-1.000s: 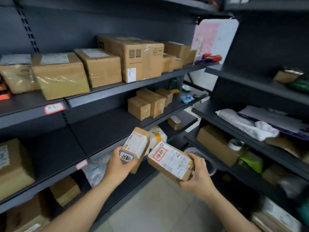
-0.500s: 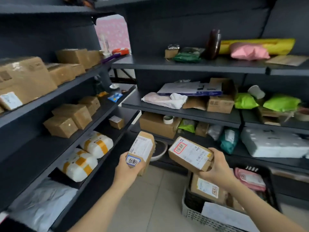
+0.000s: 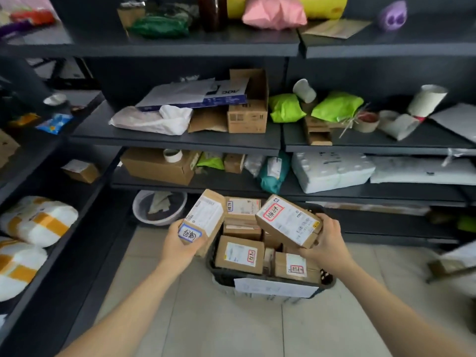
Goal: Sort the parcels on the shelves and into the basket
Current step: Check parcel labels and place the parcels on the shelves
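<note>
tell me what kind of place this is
Probably a parcel depot or pickup-point storeroom. Dark grey metal shelves hold brown cardboard boxes and bright green plastic mailers; a black plastic basket on the floor is packed with labelled cardboard parcels; the left hand and right hand each hold another.

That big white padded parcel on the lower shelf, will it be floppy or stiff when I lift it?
Probably soft, slightly floppy: the white padded parcel has bubbled, dented wrap. Likely light for its bulk. Lying flat, it should slide, not roll.
</note>
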